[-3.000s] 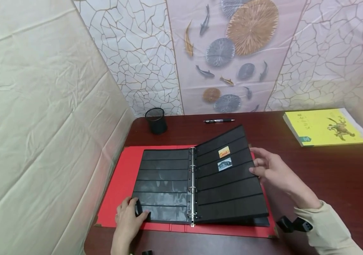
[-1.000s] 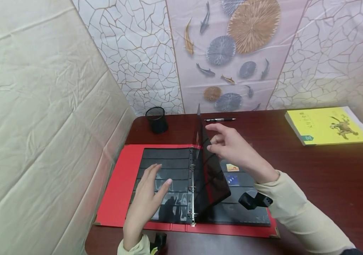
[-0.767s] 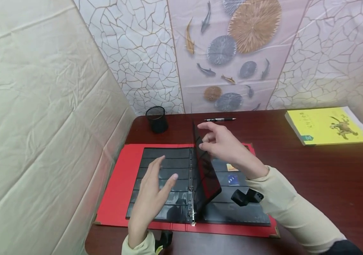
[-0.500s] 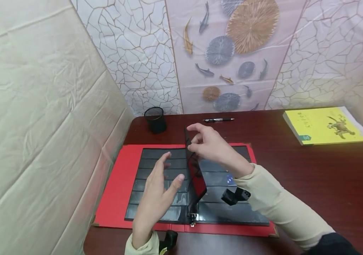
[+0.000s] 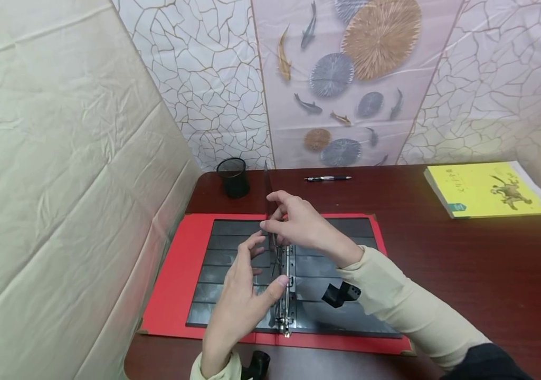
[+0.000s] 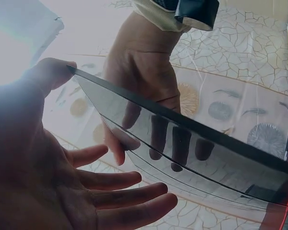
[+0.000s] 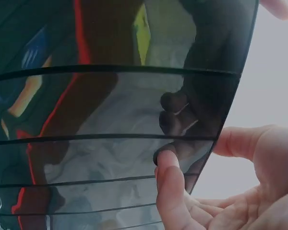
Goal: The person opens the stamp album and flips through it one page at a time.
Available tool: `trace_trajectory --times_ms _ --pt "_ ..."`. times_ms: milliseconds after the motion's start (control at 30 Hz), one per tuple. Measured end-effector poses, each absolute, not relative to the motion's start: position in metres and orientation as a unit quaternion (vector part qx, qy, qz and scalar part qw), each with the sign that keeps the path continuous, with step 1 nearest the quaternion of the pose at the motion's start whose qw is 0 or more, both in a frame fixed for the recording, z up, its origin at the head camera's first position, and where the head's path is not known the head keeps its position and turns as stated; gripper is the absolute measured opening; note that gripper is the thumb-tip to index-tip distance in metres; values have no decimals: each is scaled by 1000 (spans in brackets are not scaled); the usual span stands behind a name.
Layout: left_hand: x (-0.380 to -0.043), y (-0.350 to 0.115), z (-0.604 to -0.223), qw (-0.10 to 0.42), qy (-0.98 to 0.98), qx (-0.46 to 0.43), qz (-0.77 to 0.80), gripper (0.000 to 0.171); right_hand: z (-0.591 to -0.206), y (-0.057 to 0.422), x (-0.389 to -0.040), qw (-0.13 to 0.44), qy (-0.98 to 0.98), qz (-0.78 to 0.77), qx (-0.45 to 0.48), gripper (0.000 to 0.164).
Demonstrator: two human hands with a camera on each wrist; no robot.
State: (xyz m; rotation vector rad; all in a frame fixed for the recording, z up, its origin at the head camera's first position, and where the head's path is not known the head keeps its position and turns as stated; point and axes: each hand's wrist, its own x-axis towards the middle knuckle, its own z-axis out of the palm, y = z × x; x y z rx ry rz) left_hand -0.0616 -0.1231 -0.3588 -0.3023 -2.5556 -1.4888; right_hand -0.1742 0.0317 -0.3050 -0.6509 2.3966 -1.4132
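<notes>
A red ring binder [image 5: 172, 279] lies spread on the table, with black pocketed stamp-album pages on both sides of its metal rings [image 5: 291, 282]. One glossy black album page [image 7: 110, 103] stands nearly upright, edge-on in the head view. My right hand [image 5: 301, 221] pinches its outer edge, thumb on one side and a finger on the other. Low over the left-hand pages hovers my left hand [image 5: 244, 295], fingers spread and gently bent. In the left wrist view its thumb [image 6: 57, 72] meets the corner of the page [image 6: 192, 153]. The right forearm covers part of the right-hand page.
A black mesh pen cup [image 5: 233, 179] stands at the back left, a pen [image 5: 328, 179] lies near the back edge, and a yellow book [image 5: 481, 190] rests at the far right. Fabric-covered walls rise behind and to the left.
The right hand has turned the page from the right side up and leftward past upright. My left hand has left the binder's lower left, rising and moving right towards the page.
</notes>
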Motion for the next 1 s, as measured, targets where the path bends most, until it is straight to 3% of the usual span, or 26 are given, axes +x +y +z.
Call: trace_trajectory --times_ms 233,500,733,1000 --pt "-57 -130 -359 138 -852 -143 -485 66 -311 42 -178 130 843 -469 -228 71" --pt "-56 -146 -365 223 -828 -197 -476 46 -335 76 -200 108 858 -468 -181 66" --pt "-53 -153 -369 228 -841 -192 -451 38 -372 117 -216 75 874 -443 -186 62" --pt "-53 -161 -374 245 -850 -161 -438 44 -412 149 -230 75 904 -381 -177 80"
